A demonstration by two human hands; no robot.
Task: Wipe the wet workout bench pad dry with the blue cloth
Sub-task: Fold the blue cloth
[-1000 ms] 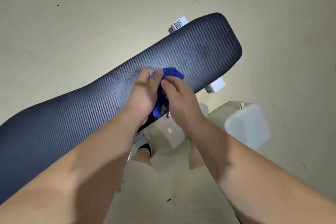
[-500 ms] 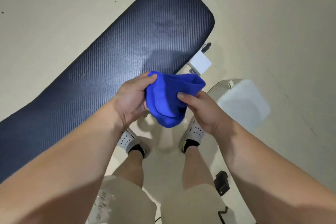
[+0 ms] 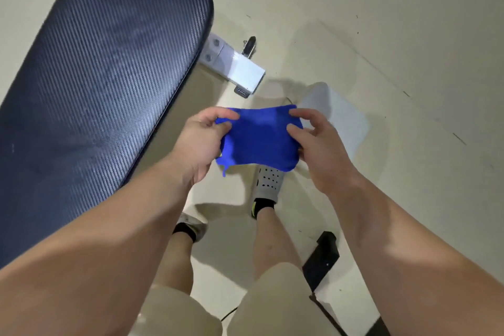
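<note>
- Blue soft cloth, head view: stretched in the air between both hands, right of the dark woven-texture bench pad and not touching it, above a grey perforated shoe.
- Left hand pinches the cloth's left edge between thumb and forefinger. Right hand pinches the right edge likewise, with the other fingers loosely curled.
- Risk, as I judge it: these light edge pinches could slip, dropping the cloth onto the beige floor to gather grit. A soaked face turned down would smear the pad, not dry it.
</note>
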